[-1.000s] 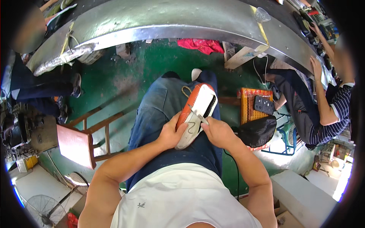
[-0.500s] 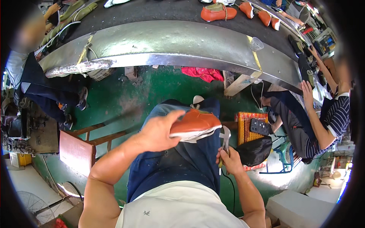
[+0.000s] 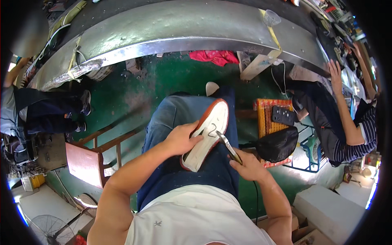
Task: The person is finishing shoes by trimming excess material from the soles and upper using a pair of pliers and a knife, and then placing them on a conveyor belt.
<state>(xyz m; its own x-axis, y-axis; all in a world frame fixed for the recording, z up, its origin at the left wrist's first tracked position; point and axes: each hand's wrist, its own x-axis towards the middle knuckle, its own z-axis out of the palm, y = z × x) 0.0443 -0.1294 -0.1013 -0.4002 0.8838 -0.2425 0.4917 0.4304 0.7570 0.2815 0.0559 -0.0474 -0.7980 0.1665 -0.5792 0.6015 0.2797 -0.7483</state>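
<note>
An orange-red shoe [image 3: 220, 116] lies bottom up over my lap, its whitish underside facing me with a dark curved mark on it. My left hand [image 3: 181, 139] grips the shoe's left edge at the middle, thumb on the underside. In my right hand [image 3: 248, 164], fingers wrapped round the handle, are metal pincers [image 3: 227, 145]. Their head is at the right side of the underside, near the dark mark, and seems to touch it. The shoe's upper is mostly hidden beneath.
A metal-edged bench [image 3: 163, 45] runs across ahead. Left is a wooden stool [image 3: 85, 163]; right, a beaded seat [image 3: 265, 118] with a black bag [image 3: 277, 143]. A co-worker in a striped shirt [image 3: 355, 139] sits at right, another person stands at left. A fan [image 3: 51, 228] is lower left.
My left hand has turned the shoe from its side to bottom up and lowered it. My right hand has brought the pincers left and up to the underside. The view has tilted downward.
</note>
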